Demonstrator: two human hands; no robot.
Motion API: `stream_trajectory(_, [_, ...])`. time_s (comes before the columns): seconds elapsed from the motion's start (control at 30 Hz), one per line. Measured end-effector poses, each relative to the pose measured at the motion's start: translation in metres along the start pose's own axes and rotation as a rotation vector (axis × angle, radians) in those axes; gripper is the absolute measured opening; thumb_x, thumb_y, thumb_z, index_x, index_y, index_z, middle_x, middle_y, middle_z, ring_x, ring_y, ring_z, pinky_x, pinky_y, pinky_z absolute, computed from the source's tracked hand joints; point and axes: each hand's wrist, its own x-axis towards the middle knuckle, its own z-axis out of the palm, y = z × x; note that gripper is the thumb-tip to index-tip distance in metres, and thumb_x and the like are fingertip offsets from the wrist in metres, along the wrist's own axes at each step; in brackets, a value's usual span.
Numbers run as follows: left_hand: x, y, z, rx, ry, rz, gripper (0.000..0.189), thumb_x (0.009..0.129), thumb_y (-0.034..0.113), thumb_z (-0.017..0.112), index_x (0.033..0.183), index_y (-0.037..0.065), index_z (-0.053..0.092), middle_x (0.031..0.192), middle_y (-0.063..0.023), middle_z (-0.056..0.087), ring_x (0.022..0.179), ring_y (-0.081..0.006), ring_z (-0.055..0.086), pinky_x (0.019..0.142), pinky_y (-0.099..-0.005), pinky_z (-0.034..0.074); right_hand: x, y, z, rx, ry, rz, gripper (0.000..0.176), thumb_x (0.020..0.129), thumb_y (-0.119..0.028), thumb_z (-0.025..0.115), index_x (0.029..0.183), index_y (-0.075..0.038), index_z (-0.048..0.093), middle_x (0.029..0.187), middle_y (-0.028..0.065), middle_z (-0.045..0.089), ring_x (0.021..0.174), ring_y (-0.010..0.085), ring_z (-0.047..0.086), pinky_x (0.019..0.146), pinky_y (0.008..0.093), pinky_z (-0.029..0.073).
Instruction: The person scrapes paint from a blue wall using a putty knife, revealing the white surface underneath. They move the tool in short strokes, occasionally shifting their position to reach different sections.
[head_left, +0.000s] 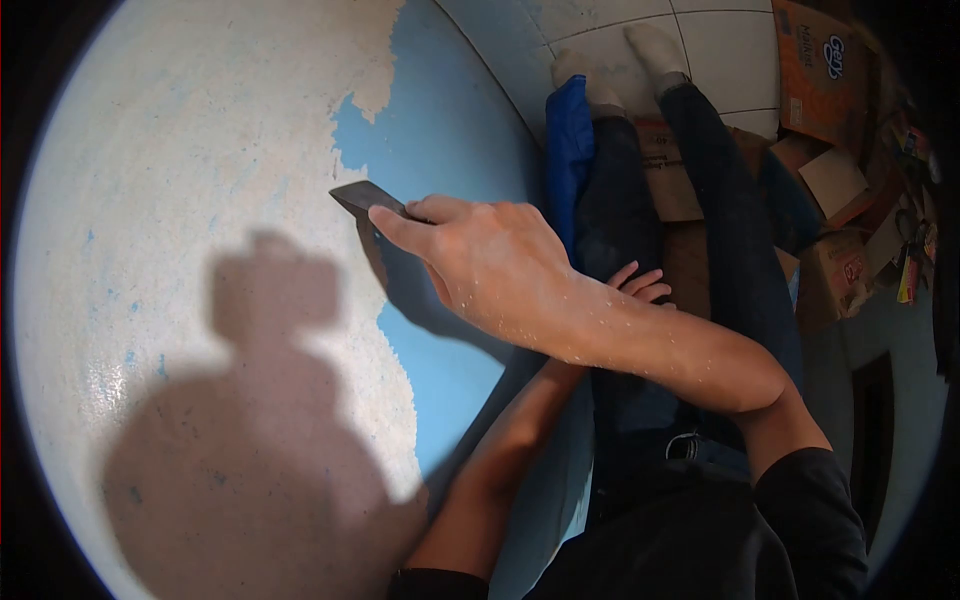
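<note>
My right hand point(500, 250) is closed around a paint scraper point(362, 196), its thumb stretched along toward the blade. The metal blade points left and lies at the wall, near the ragged border between blue paint point(450, 120) and the pale bared surface point(200, 170). White flecks dot my right hand and forearm. Behind that forearm, my left hand point(642, 284) is mostly hidden; its visible fingers are spread over my dark trousers, and I see nothing in them.
A shadow point(260, 430) of my head and body falls on the wall. Blue cloth point(568, 150) hangs beside my leg. Cardboard boxes point(825, 75) and assorted items crowd the right side. White floor tiles point(725, 50) show near my feet in pale socks point(655, 55).
</note>
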Motion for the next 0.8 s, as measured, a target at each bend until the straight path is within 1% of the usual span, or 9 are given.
stream_trajectory(0.1, [0.002, 0.001, -0.006, -0.406, 0.030, -0.078, 0.046, 0.097, 0.037, 0.059, 0.139, 0.019, 0.064, 0.151, -0.0071, 0.055, 0.151, -0.0282, 0.040, 0.128, -0.0561, 0.023, 0.012, 0.006, 0.003, -0.024, 0.006, 0.017, 0.041, 0.096, -0.002, 0.057, 0.136, -0.004, 0.065, 0.102, 0.0205, 0.071, 0.088, 0.0370, 0.074, 0.076, 0.0466, 0.060])
stream_trajectory(0.23, [0.006, 0.002, -0.005, -0.159, 0.014, -0.051, 0.046, 0.094, 0.037, 0.061, 0.136, 0.018, 0.066, 0.153, -0.0073, 0.054, 0.151, -0.0283, 0.042, 0.128, -0.0544, 0.023, 0.006, -0.002, -0.005, 0.008, -0.020, 0.022, 0.038, 0.098, -0.003, 0.056, 0.135, -0.004, 0.066, 0.098, 0.0204, 0.070, 0.085, 0.0367, 0.074, 0.074, 0.0476, 0.060])
stream_trajectory(0.37, [0.005, 0.001, -0.010, -0.386, 0.071, -0.081, 0.041, 0.097, 0.030, 0.058, 0.135, 0.018, 0.066, 0.148, -0.0077, 0.057, 0.149, -0.0280, 0.044, 0.128, -0.0540, 0.024, 0.009, 0.006, -0.003, 0.030, -0.040, 0.034, 0.036, 0.098, -0.005, 0.055, 0.133, -0.005, 0.066, 0.096, 0.0206, 0.070, 0.084, 0.0378, 0.073, 0.073, 0.0489, 0.059])
stream_trajectory(0.47, [0.007, 0.004, -0.012, -0.169, 0.027, -0.062, 0.047, 0.095, 0.037, 0.060, 0.138, 0.019, 0.065, 0.153, -0.0075, 0.055, 0.150, -0.0277, 0.043, 0.128, -0.0540, 0.023, -0.004, -0.001, 0.000, 0.035, 0.034, -0.040, 0.036, 0.098, -0.005, 0.055, 0.132, -0.005, 0.066, 0.096, 0.0205, 0.070, 0.084, 0.0384, 0.073, 0.073, 0.0491, 0.059])
stream_trajectory(0.57, [0.008, 0.003, -0.015, -0.227, -0.114, -0.088, 0.051, 0.095, 0.039, 0.059, 0.142, 0.020, 0.062, 0.155, -0.0068, 0.053, 0.151, -0.0276, 0.041, 0.128, -0.0538, 0.022, 0.007, 0.006, 0.002, -0.009, 0.018, -0.004, 0.036, 0.098, -0.006, 0.055, 0.133, -0.005, 0.064, 0.096, 0.0203, 0.070, 0.086, 0.0392, 0.073, 0.074, 0.0491, 0.059])
stream_trajectory(0.63, [-0.008, 0.004, 0.007, -0.378, -0.009, -0.100, 0.054, 0.095, 0.041, 0.059, 0.145, 0.021, 0.060, 0.157, -0.0055, 0.052, 0.153, -0.0270, 0.039, 0.128, -0.0534, 0.021, 0.015, 0.014, 0.006, 0.012, 0.056, -0.010, 0.033, 0.098, -0.005, 0.055, 0.128, -0.004, 0.067, 0.096, 0.0206, 0.070, 0.087, 0.0398, 0.073, 0.075, 0.0493, 0.059])
stream_trajectory(0.7, [-0.011, -0.001, 0.025, -0.296, 0.013, -0.074, 0.054, 0.095, 0.042, 0.058, 0.144, 0.021, 0.061, 0.157, -0.0049, 0.052, 0.154, -0.0267, 0.038, 0.128, -0.0533, 0.020, 0.016, 0.007, -0.007, 0.012, 0.004, -0.026, 0.032, 0.098, -0.005, 0.055, 0.127, -0.004, 0.068, 0.096, 0.0208, 0.070, 0.087, 0.0395, 0.073, 0.075, 0.0493, 0.059])
stream_trajectory(0.73, [0.001, -0.005, 0.009, 0.012, -0.001, 0.036, 0.057, 0.093, 0.047, 0.059, 0.143, 0.022, 0.062, 0.158, -0.0047, 0.052, 0.155, -0.0261, 0.037, 0.128, -0.0530, 0.020, 0.008, 0.000, -0.008, 0.041, -0.009, -0.013, 0.032, 0.097, -0.005, 0.055, 0.127, -0.002, 0.069, 0.096, 0.0212, 0.071, 0.086, 0.0385, 0.073, 0.075, 0.0495, 0.059])
stream_trajectory(0.8, [0.002, -0.002, 0.000, -0.236, -0.030, -0.046, 0.054, 0.094, 0.044, 0.058, 0.143, 0.022, 0.062, 0.157, -0.0047, 0.053, 0.154, -0.0259, 0.037, 0.129, -0.0528, 0.020, 0.008, 0.002, -0.006, 0.020, -0.023, 0.006, 0.034, 0.097, -0.005, 0.056, 0.129, -0.002, 0.068, 0.096, 0.0212, 0.071, 0.087, 0.0379, 0.074, 0.075, 0.0497, 0.059])
